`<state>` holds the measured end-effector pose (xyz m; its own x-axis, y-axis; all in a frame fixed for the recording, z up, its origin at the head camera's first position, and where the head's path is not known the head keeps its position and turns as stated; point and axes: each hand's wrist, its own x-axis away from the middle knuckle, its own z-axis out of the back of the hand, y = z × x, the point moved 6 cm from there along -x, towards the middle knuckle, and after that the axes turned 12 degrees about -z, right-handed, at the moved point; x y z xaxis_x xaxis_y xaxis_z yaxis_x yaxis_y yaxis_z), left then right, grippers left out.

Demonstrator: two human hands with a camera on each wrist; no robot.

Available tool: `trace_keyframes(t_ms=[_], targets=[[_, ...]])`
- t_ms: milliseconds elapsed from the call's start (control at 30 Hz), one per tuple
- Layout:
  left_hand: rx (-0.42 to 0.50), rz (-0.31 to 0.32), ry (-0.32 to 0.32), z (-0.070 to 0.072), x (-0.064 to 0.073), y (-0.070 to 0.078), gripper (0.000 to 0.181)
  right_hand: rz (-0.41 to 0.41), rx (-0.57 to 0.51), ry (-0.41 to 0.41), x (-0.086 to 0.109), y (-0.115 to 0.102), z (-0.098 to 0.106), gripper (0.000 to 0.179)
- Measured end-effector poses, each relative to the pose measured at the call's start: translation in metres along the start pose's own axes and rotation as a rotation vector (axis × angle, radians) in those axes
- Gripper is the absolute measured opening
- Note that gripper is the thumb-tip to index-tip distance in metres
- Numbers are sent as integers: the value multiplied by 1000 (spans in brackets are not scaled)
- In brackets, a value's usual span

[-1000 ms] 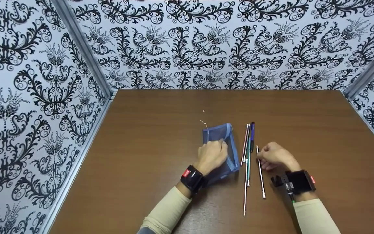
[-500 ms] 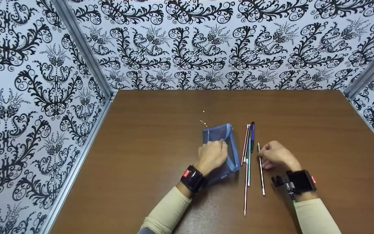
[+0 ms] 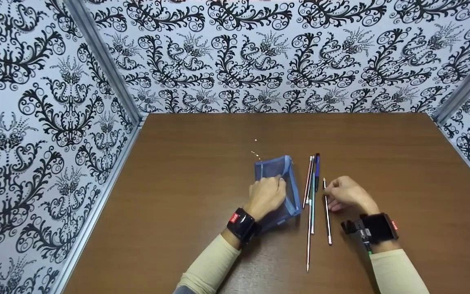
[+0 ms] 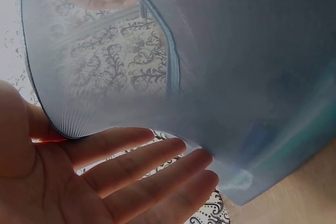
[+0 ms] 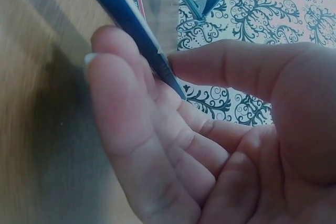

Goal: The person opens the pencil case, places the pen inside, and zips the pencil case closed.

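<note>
A blue mesh zip pouch (image 3: 278, 164) is on the brown table, its opening facing right. My left hand (image 3: 267, 199) pinches the pouch's edge between thumb and index finger; in the left wrist view the other fingers lie extended below the mesh (image 4: 231, 51). To the right, my right hand (image 3: 346, 193) holds a dark, shiny pencil (image 3: 328, 222) near its far end. Thumb and fingers pinch that pencil (image 5: 142, 40) in the right wrist view. The pencil points away from me, beside a loose row of pencils.
Between pouch and right hand lie a blue pen with dark ends (image 3: 317, 166), a green pencil (image 3: 312, 222), a reddish pencil (image 3: 309, 245) reaching nearest me, and another pencil (image 3: 307, 185). Small shiny bits (image 3: 256, 154) lie behind the pouch. Patterned walls (image 3: 259, 61) edge the table.
The right hand and its pencil have shifted slightly away from me. The left hand and the pouch look unmoved.
</note>
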<state>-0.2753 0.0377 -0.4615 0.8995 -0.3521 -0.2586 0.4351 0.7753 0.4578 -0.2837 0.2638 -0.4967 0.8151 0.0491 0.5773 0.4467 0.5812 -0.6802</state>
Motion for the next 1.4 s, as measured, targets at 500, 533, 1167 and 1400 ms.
trace_keyframes(t_ms=[500,533,1167,1400], targets=[[-1,1,-1,-2,0,-1,41,28,-11,13,-4,-1,1,21],[1,1,-6,-2,0,-1,41,32,-13,15,-4,-1,1,22],[1,-4,-20,-2,-2,1,40,69,-88,50,-2,-13,5,27],[10,-10,-21,-2,-1,0,40,87,-100,60,-2,-20,6,30]])
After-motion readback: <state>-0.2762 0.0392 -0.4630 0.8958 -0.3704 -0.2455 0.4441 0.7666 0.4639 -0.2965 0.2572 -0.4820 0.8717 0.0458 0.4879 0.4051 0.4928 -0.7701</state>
